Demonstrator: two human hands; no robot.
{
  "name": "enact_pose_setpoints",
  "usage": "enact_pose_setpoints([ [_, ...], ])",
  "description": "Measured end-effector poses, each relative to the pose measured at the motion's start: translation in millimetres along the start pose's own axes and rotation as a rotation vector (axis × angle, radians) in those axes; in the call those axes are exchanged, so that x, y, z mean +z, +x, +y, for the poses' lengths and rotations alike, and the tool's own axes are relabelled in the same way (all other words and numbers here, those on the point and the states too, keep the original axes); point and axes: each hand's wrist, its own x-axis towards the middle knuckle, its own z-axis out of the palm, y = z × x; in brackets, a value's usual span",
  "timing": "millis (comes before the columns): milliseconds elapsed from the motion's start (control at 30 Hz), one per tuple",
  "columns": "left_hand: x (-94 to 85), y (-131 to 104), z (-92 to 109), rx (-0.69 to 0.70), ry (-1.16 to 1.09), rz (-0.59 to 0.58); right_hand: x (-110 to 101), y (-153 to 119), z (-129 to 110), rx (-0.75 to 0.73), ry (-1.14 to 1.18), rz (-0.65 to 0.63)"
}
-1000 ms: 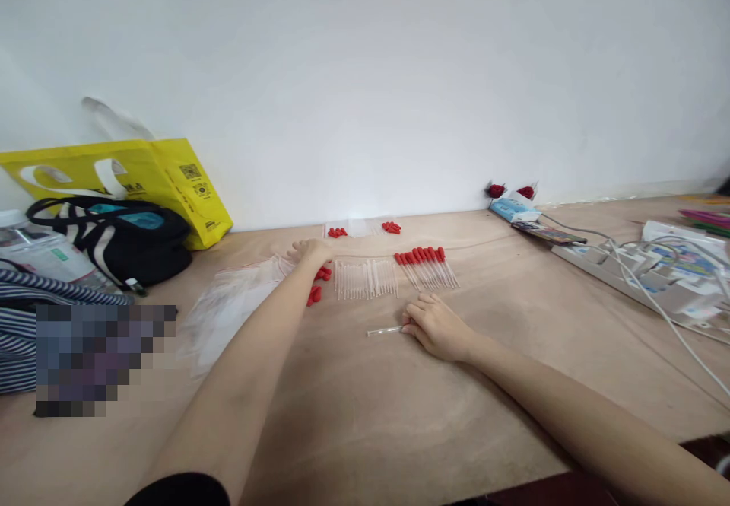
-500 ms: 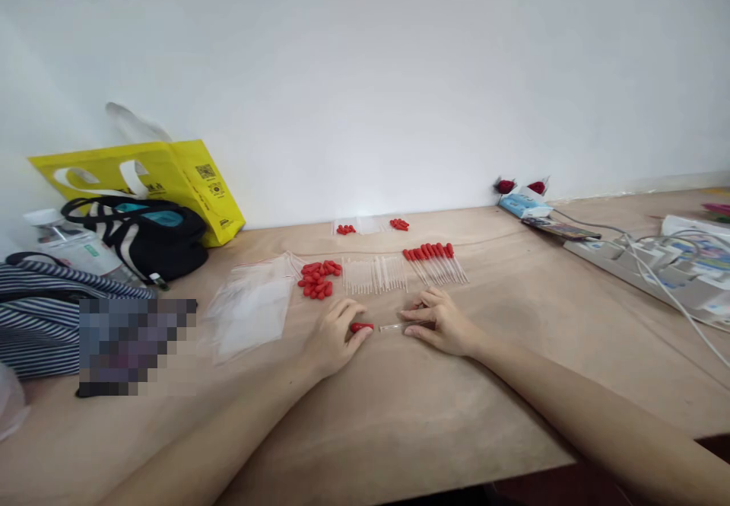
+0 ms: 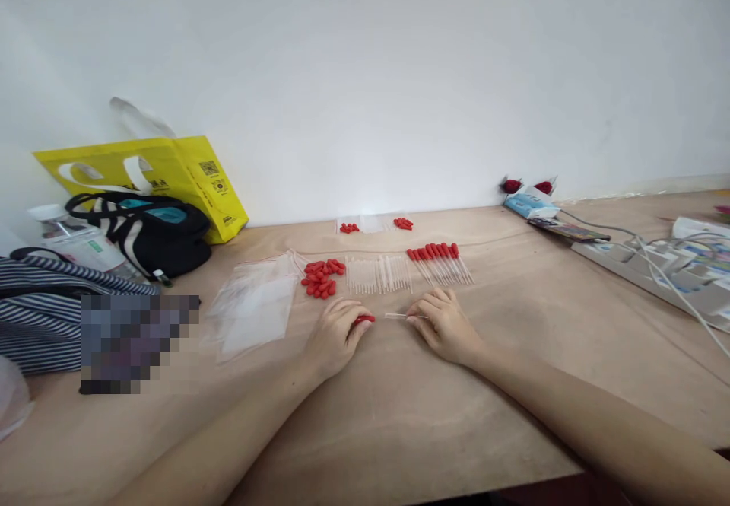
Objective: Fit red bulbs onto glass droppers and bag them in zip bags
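Between the thumb and fingers of my left hand (image 3: 336,336) is a red rubber dropper bulb (image 3: 366,319), its mouth facing right. My right hand (image 3: 443,327) pinches a clear glass dropper tube (image 3: 395,315), one end pointing left at the bulb. A small gap separates tube and bulb. Beyond my left hand lies a pile of loose red bulbs (image 3: 322,278). To its right is a row of bare glass tubes (image 3: 379,275). Farther right, several droppers with red bulbs fitted (image 3: 440,261) lie side by side.
Clear plastic bags (image 3: 256,308) lie left of the bulbs. Two small bagged groups of bulbs (image 3: 403,224) are near the wall. A yellow bag (image 3: 214,186), a bottle (image 3: 85,243) and a striped cloth (image 3: 39,316) stand left. A power strip (image 3: 639,270) with cables is right.
My right hand has closed its fingers more around the glass tube, and both hands have lifted the bulb and tube slightly. The tube still stands apart from the bulb.
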Motion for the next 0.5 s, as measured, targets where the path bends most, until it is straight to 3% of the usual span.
enact_pose_setpoints([
  [267, 0.8, -1, -1, -0.003, 0.034, 0.003, 2, 1, -14, 0.045, 0.038, -0.009],
  [500, 4.7, -2, 1, -0.043, 0.004, 0.025, 3, 0, -18, -0.025, 0.069, -0.02],
])
